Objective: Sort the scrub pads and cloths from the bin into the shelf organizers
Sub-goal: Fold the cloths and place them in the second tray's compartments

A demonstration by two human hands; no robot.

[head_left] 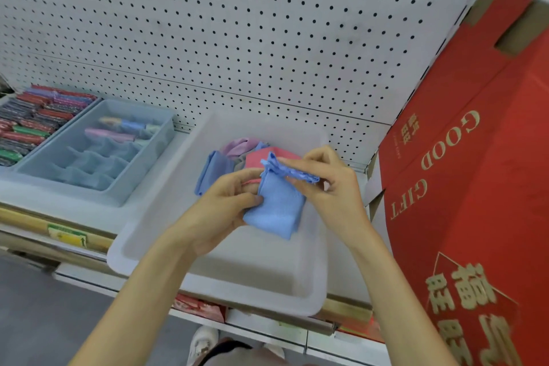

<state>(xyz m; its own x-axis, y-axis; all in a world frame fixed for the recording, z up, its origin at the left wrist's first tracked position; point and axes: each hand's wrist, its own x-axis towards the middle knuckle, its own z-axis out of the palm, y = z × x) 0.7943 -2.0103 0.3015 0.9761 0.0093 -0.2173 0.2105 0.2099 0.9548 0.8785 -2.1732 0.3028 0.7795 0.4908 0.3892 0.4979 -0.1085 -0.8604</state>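
Both hands hold a light blue cloth (277,205) above the white bin (225,285). My left hand (221,205) grips its left side, thumb on the fabric. My right hand (323,181) pinches its bunched top edge. Inside the bin, at the far end, lie a pink cloth (258,157), a lilac cloth (239,147) and another blue cloth (212,172). To the left on the shelf stands a blue-grey organizer (98,144) with divided compartments; a few rolled cloths sit in its far compartments.
Left of the organizer lies a tray of packed red, green and dark items (32,119). A large red gift box (475,187) stands close on the right. White pegboard (237,24) backs the shelf. A brass rail (44,226) edges the shelf front.
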